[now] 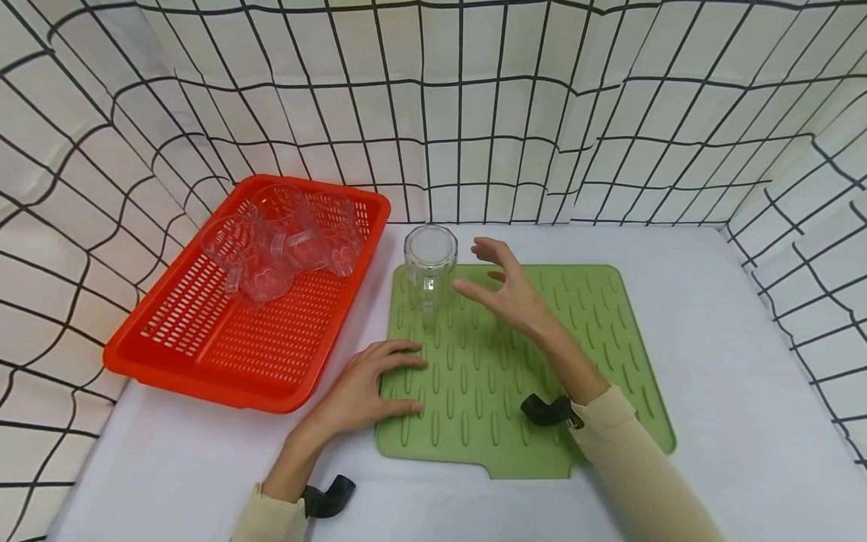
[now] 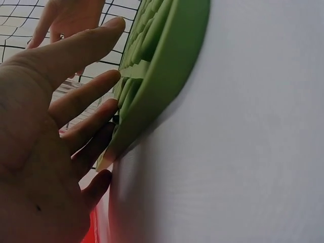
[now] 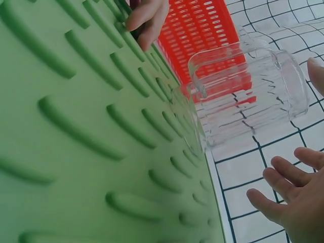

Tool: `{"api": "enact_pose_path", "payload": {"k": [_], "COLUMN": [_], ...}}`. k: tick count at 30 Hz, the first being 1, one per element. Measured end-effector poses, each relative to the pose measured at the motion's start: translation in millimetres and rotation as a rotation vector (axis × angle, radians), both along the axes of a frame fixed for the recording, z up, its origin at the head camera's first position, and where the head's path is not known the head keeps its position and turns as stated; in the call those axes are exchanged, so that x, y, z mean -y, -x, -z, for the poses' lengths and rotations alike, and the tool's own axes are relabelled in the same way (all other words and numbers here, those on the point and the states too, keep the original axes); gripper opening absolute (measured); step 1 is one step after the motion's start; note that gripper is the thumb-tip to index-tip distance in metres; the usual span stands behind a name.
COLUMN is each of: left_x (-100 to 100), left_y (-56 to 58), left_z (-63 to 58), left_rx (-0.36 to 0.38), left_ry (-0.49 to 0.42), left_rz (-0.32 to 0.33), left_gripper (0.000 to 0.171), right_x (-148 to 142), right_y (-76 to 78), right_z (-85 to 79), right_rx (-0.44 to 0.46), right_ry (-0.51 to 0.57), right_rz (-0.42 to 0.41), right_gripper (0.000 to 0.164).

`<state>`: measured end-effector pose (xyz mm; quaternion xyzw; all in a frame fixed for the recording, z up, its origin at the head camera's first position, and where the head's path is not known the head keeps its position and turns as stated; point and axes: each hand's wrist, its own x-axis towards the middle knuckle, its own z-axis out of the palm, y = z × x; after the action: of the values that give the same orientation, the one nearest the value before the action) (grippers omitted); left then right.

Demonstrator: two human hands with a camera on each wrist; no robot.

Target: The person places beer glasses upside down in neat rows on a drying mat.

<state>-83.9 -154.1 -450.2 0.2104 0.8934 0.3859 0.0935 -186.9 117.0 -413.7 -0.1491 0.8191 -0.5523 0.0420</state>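
A clear glass mug (image 1: 430,260) stands upside down at the far left corner of a green ridged drying mat (image 1: 474,421), its handle facing the near side. Just right of the mug, my right hand (image 1: 508,293) is held with fingers spread and loosely bent, apart from the glass. The right wrist view shows a gap between those fingers and the mug (image 3: 248,96). My left hand (image 1: 366,388) rests at the mat's left edge, its fingertips on or near the ridges. Nothing is held in either hand.
At the left sits a red plastic basket (image 1: 271,399) with several clear glass mugs (image 1: 291,241) piled toward its far end. A black wire grid (image 1: 460,113) with white cloth behind it surrounds the white table (image 1: 731,361) at the back and sides.
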Motion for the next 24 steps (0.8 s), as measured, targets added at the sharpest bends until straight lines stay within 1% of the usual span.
{"api": "enact_pose_path", "payload": {"k": [3,6,10,13,18,24], "left_x": [1,3,3,1,-3,-7], "left_y": [0.2,1.1,4.1,5.7,5.9,6.4], "left_z": [-1.2,-2.8,-6.6,-10.2,-16.9,-24.4], "left_rx": [0.026,0.049,0.041,0.030,0.036,0.014], "left_ry": [-0.025,-0.071,-0.117,-0.117,-0.115,-0.116], "left_rz": [-0.007,-0.020,-0.035,-0.041,-0.045,-0.059], "left_gripper": [0.054,0.055,0.055,0.055,0.056,0.056], "right_x": [-6,-11,-20,-27,-39,-51], "right_y": [-4.1,-7.6,-11.1,-14.0,-18.1,-21.2], "right_z": [1.1,2.4,3.5,3.9,4.6,2.6], "right_rx": [0.002,0.003,-0.009,-0.020,-0.034,-0.052], "right_ry": [-0.001,0.002,0.010,0.010,0.031,0.033], "right_rz": [0.000,0.006,0.017,0.028,0.040,0.053], "right_gripper": [0.081,0.079,0.075,0.071,0.066,0.063]}}
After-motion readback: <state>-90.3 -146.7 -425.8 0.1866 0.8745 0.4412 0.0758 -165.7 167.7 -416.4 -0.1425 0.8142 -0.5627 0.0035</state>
